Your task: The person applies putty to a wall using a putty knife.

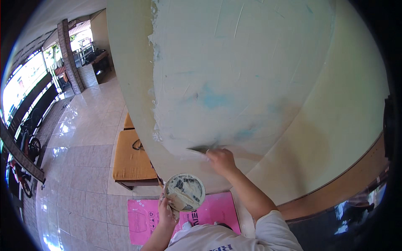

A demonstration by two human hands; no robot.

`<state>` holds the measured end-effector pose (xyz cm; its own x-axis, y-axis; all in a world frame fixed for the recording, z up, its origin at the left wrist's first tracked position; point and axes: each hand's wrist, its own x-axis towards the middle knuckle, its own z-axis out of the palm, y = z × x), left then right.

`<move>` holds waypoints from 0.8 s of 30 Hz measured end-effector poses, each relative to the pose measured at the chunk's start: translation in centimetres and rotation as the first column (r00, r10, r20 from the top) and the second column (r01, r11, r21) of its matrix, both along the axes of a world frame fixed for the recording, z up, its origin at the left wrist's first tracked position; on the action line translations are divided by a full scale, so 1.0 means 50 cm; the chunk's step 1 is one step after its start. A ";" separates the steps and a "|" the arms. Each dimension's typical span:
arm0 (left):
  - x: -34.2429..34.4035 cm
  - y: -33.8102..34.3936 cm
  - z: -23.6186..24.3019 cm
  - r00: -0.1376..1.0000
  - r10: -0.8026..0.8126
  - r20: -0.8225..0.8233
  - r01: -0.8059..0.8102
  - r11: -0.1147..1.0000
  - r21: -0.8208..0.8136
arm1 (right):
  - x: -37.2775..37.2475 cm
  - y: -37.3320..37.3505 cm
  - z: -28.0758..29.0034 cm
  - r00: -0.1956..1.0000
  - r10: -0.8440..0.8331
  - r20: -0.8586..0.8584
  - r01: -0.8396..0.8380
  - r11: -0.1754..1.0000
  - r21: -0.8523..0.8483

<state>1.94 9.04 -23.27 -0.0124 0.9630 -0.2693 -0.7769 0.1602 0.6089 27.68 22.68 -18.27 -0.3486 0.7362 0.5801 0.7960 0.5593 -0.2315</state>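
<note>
My right hand [222,161] is closed round a putty knife [199,149], whose wide blade lies against the wall. Pale filler [243,62] coats much of that wall [133,75], with bluish patches showing through and a ragged left edge. Lower and to the left, my left hand [166,210] grips a round tub [204,193] from its left side. Inside the tub, whitish filler [190,184] is smeared over the bottom and sides. A flat beige piece, perhaps a second scraper [179,201], rests at the tub's near side by my fingers; its handle cannot be made out.
Pink printed cardboard [140,217] lies on the tiled floor [90,167] below the tub. An orange-cushioned bench [133,161] stands left of the wall, with a dark strap-like item on it. A wooden ledge [335,192] runs along the right. Bicycles [29,150] stand far left.
</note>
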 end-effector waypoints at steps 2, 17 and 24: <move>0.001 -0.003 -0.003 1.000 0.027 -0.006 -0.027 1.000 -0.007 | 0.043 0.022 -0.008 0.956 -0.293 -0.030 0.294 0.956 0.023; 0.018 -0.014 0.008 0.997 0.066 -0.050 -0.067 0.998 -0.007 | 0.292 -0.130 -0.034 0.613 -0.352 -0.707 0.211 0.936 -0.282; 0.017 -0.005 -0.032 0.997 0.063 -0.038 -0.063 0.998 -0.005 | 0.152 -0.136 -0.029 0.530 -0.290 -0.797 -0.186 0.877 -0.443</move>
